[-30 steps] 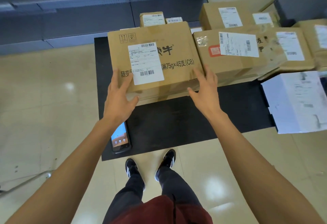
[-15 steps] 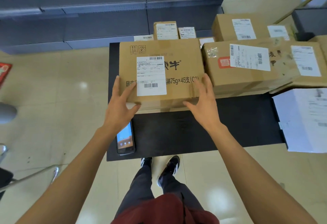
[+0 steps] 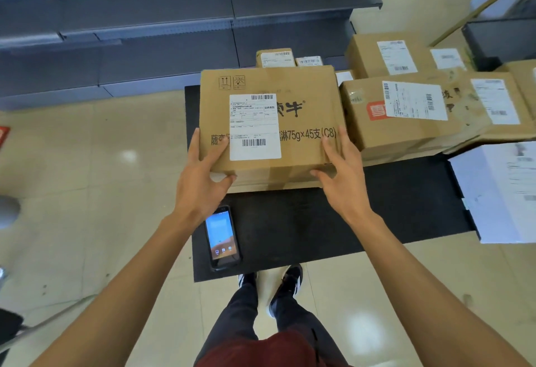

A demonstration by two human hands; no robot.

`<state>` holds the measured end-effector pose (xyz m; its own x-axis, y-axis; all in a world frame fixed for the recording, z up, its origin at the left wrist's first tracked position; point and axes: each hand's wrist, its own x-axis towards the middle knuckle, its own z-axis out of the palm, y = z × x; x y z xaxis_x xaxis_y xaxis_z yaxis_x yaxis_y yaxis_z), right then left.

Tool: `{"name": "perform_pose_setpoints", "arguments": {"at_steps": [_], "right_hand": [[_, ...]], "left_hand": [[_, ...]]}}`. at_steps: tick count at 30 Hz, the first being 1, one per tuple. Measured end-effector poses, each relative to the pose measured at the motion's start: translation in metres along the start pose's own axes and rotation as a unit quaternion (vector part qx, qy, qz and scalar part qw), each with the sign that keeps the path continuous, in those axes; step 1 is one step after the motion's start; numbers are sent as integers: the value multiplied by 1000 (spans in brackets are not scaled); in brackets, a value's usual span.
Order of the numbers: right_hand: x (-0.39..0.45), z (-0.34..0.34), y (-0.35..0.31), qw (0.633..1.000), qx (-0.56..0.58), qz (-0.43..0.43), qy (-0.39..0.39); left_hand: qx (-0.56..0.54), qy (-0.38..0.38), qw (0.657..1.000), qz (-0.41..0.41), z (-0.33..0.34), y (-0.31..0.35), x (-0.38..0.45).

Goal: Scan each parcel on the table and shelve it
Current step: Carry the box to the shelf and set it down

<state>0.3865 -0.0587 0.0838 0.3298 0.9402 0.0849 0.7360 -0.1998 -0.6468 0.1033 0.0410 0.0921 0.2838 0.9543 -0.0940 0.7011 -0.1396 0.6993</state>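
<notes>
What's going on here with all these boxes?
A person is sorting parcels at a black table. Both hands hold one cardboard box with a white shipping label: the left hand grips its near left corner, the right hand its near right corner. A handheld scanner with a lit screen lies on the table beside the left wrist, untouched. More labelled boxes wait to the right, and grey shelves stand behind the table.

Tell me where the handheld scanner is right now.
In the head view, the handheld scanner lies screen-up on the black table at its near left corner, just below the left hand that grips the cardboard parcel.
</notes>
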Motion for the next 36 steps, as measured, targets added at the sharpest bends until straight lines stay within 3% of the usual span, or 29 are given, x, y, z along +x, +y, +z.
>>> {"name": "perform_pose_setpoints", "arguments": {"at_steps": [11,17,26,36], "right_hand": [[-9,-59,-66,985,-9,-84,150],[-22,-95,-69,973,-42,-70,216],[-69,-145,-20,947,-86,-41,306],[-155,-253,72,913,-109,8,394]], "left_hand": [[-57,41,994,90,-69,51,-1],[-75,15,990,119,-73,98,8],[-82,-42,973,210,-23,165,10],[-52,-114,942,311,87,290,-25]]}}
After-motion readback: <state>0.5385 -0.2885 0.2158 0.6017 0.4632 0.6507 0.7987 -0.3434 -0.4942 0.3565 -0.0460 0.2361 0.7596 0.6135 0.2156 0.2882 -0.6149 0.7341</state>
